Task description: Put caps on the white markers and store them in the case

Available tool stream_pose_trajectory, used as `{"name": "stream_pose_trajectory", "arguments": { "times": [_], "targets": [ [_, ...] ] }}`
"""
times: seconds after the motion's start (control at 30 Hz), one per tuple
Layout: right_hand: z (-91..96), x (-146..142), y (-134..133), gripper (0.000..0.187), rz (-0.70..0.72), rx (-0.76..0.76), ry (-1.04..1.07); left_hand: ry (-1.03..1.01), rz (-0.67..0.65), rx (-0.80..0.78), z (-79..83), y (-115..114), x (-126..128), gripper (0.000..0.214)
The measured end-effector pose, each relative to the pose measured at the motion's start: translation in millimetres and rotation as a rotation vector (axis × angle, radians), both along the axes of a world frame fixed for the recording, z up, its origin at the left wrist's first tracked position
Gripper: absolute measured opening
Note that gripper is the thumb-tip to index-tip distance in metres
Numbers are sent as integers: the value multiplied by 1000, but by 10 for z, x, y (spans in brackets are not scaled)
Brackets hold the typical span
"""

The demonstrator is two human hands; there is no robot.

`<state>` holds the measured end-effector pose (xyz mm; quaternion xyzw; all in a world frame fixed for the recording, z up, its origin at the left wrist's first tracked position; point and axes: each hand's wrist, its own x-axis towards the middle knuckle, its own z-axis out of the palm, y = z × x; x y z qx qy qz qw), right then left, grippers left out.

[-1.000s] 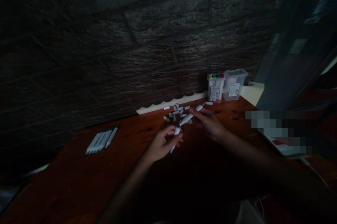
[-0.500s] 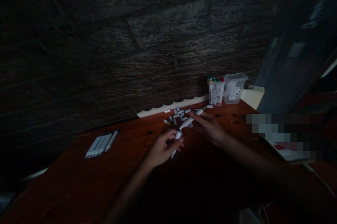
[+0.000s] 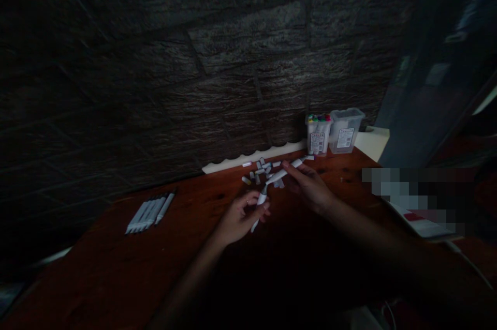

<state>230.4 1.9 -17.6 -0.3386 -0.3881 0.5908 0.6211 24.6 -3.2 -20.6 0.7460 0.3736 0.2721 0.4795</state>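
My left hand (image 3: 237,220) is closed around a white marker (image 3: 261,198), held tilted with its greyish tip end upward. My right hand (image 3: 313,191) pinches a second white marker (image 3: 278,176), slanting down to the left. The lower end of that marker meets or nearly meets the top of the left one; whether they touch I cannot tell. Behind both hands lies a loose pile of small marker caps (image 3: 258,170), several with coloured ends. One marker end near the pile is partly hidden by my right fingers.
A row of several white markers (image 3: 146,213) lies on the left of the wooden table (image 3: 104,263). At the back right stand a clear box of colour-capped markers (image 3: 318,138) and another clear box (image 3: 345,136). A scalloped white strip (image 3: 252,156) runs along the brick wall (image 3: 248,81).
The right marker has shifted slightly up and to the right. The left marker has moved a little left, and more of its tip end shows. Both hands keep their hold.
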Motion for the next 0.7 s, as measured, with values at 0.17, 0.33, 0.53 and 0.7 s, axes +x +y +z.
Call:
{"name": "stream_pose_trajectory", "arguments": {
  "times": [0.17,0.33,0.53,0.7],
  "targets": [
    [-10,7,6,31,-15,-2,5,-4,23,2,13,-5,9,26],
    [-22,18,17,29,-31,12,6,-4,25,-10,13,2,3,27],
    [-32,29,23,30,-18,-1,-3,5,27,-6,3,7,-6,27],
    [-34,21,22,31,-9,5,-8,1,27,10,4,7,1,27]
  ]
}}
